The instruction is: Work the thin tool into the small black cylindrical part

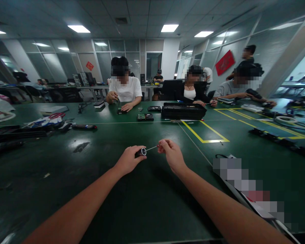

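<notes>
A small dark cylinder with a pale ring on its end [143,151] is gripped between the thumb and fingers of my left hand [130,159]. From that ringed end a thin metal rod [151,148] runs to the right. The pinched fingers of my right hand [171,154] hold the rod's far end, where a bit of red shows. Both hands are raised over the green table [142,203], close together. What the cylinder is cannot be made out.
Beyond my hands lie a circuit board [145,117] and a long black tray [183,111]. Several people sit across the table, one in a white shirt [125,89]. Tools and cables [51,122] crowd the left; a pixelated object [249,189] lies by my right forearm.
</notes>
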`<state>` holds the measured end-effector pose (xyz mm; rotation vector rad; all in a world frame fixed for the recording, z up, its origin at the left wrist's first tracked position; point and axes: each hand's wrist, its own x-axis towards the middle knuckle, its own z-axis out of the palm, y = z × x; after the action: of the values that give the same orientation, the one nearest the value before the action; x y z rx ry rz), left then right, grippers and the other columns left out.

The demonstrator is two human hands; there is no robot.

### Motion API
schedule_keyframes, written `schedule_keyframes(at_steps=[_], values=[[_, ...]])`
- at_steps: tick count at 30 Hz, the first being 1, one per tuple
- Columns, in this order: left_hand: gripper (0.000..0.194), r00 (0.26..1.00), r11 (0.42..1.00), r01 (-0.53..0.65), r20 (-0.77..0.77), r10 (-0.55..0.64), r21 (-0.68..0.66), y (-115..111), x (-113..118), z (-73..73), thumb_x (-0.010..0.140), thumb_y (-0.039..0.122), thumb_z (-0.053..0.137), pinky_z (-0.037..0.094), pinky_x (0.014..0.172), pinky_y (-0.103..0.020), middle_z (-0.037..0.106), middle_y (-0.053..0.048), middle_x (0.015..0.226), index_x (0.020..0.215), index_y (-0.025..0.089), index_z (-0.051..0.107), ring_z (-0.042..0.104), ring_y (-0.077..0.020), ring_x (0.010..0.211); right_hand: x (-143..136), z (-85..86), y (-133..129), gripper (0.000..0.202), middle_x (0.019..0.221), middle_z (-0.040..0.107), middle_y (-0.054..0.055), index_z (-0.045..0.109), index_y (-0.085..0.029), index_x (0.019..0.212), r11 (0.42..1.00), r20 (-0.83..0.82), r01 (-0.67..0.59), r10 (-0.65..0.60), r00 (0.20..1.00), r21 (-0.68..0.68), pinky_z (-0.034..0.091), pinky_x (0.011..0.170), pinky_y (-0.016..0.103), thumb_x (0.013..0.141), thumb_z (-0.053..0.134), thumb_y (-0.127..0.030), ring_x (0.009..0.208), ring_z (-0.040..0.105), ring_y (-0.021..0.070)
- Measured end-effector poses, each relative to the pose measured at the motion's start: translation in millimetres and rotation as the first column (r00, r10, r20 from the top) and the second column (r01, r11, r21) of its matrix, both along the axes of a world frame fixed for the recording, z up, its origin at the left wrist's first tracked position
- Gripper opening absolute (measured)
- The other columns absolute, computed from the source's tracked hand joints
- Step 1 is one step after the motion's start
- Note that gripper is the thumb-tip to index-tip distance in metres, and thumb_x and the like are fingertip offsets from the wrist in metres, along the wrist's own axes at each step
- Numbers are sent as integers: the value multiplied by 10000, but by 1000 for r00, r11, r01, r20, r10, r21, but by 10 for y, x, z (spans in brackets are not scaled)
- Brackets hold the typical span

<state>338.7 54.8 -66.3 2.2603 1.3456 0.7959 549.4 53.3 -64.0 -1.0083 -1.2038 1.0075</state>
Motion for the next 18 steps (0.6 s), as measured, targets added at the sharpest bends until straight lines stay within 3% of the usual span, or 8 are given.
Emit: schedule_keyframes(at_steps=[5,11,18], values=[[394,998,999,-21,60,23,-35,-24,-8,25,866,326,667,446,911,-361,655,-26,1154,1254,275,616,591,-215,1046,26,58,-32,377,701,677,31,682,-177,849,999,107,0,-4,994,35,486,654,319,863,602,-545,634,625,166],[409,992,999,-27,120,29,-24,-26,-10,22,852,297,680,420,1011,-379,646,-27,1230,1255,266,617,578,-225,1140,17,85,-29,406,704,691,49,681,-164,817,999,61,15,-13,998,-43,521,658,334,840,620,-565,635,653,179],[399,994,1000,-11,108,7,30,-13,-21,1,856,299,676,438,970,-377,652,-29,1195,1249,268,613,589,-225,1096,-1,100,-53,358,731,694,53,665,-171,842,999,140,50,-51,989,10,514,648,323,873,583,-518,650,659,182]])
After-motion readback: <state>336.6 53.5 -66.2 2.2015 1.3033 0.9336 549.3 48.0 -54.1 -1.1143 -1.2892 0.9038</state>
